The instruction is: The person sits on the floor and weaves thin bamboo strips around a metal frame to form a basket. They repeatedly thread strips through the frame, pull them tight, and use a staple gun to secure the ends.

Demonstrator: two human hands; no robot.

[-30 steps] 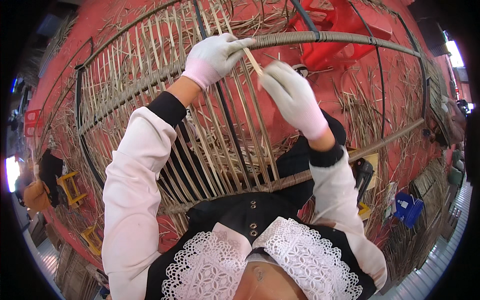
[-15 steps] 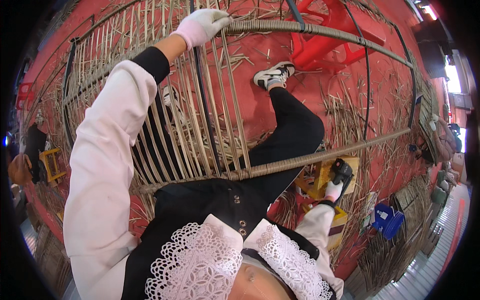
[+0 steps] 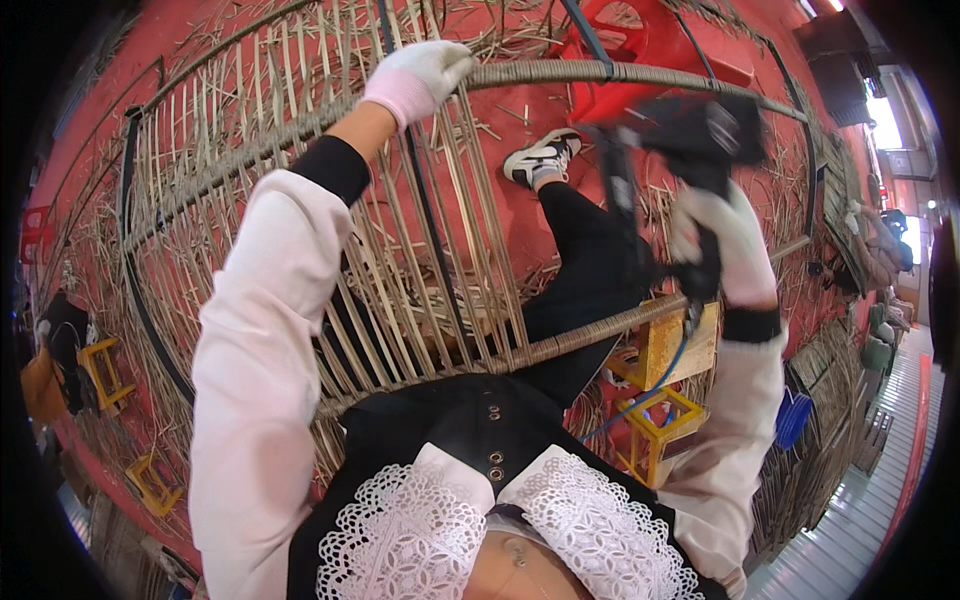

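My left hand point(image 3: 422, 80), in a white and pink glove, is closed at the far wrapped rail point(image 3: 560, 70) of a woven frame, pinching a flat strip point(image 3: 478, 180) against it where the upright strips meet the rail. My right hand point(image 3: 722, 235), gloved too, grips a black nail gun point(image 3: 700, 135) by its handle, raised above the frame's right side and blurred by motion. A blue air hose point(image 3: 672, 365) trails down from the tool. The frame leans across my lap, its near wrapped rail point(image 3: 590, 328) against my waist.
A red plastic stool point(image 3: 625, 40) stands beyond the far rail. Yellow wooden stools point(image 3: 665, 410) are by my right side, near a blue bucket point(image 3: 793, 418). Loose strips litter the red floor point(image 3: 530, 110). Black metal bars point(image 3: 420, 190) cross the frame.
My right hand has lifted the nail gun from the yellow stool up and forward, over the frame. The left hand stays at the far rail, while the view has shifted slightly.
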